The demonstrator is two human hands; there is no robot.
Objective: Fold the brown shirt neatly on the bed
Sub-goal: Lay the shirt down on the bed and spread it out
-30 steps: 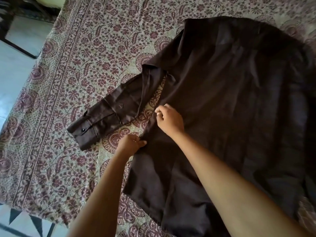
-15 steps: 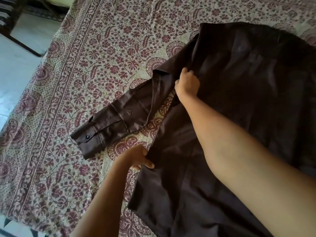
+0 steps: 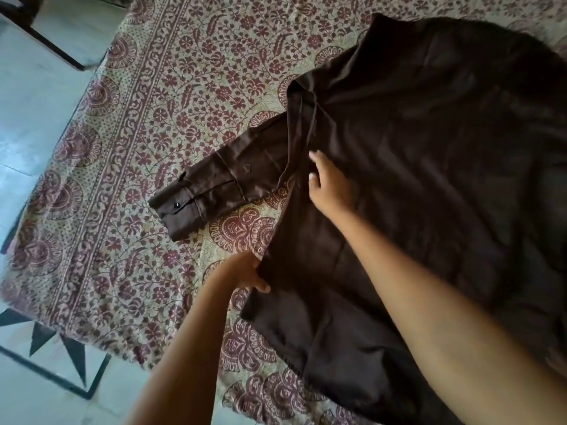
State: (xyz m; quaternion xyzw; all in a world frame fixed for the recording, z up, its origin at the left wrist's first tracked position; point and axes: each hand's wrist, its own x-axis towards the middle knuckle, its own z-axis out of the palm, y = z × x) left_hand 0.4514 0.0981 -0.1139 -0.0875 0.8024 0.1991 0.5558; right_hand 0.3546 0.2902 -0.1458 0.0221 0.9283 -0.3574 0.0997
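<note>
Left hand (image 3: pixel 245 273) grip on brown shirt (image 3: pixel 429 154) edge, right hand (image 3: pixel 329 187) flat atop

Dark brown shirt (image 3: pixel 429 179); maroon-and-cream floral bedsheet (image 3: pixel 184 72).

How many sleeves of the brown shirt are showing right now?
1. One sleeve lies stretched leftward from the brown shirt across the bedspread; the other may be hidden under the fabric.

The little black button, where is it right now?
In the head view, left of centre, the small black button sits at the cuff end of the brown shirt's sleeve on the floral bedspread, up-left of the left hand.
</note>
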